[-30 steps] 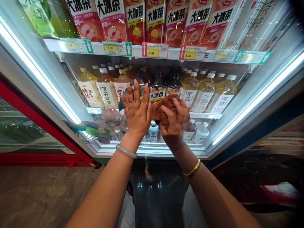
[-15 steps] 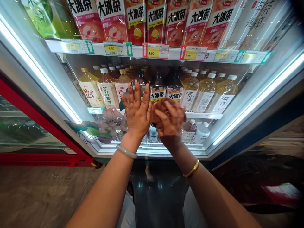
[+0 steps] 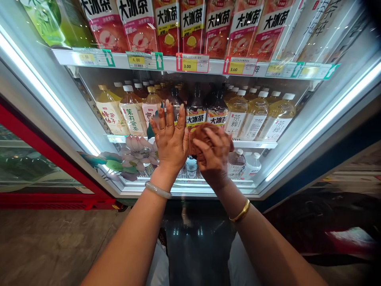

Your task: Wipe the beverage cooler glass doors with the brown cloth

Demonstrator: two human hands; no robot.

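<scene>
My left hand (image 3: 172, 145) lies flat with its fingers stretched upward, seemingly against the glass front of a lit drinks cooler. A pale bangle circles that wrist. Just to its right, my right hand (image 3: 213, 153) is bent over a bunched brown cloth (image 3: 198, 145), pressed toward the same glass; its fingers are slightly blurred. A gold bracelet is on the right wrist. Left of my left hand, a pink flower decal (image 3: 138, 153) with green leaves shows on the glass. Behind my hands stand dark iced tea bottles (image 3: 195, 113), partly covered by them.
Cartons (image 3: 220, 28) of iced tea fill the upper shelf above a price strip (image 3: 192, 63). Pale tea bottles (image 3: 257, 115) stand on the middle shelf. A red-framed cooler (image 3: 53, 200) adjoins on the left. Bright light tubes (image 3: 324, 123) line the sides. Below is the tiled floor (image 3: 53, 242).
The view has shifted slightly, so the shelves sit a little farther left. My left hand stays flat. The cloth looks a little more spread under my right hand, which has barely moved.
</scene>
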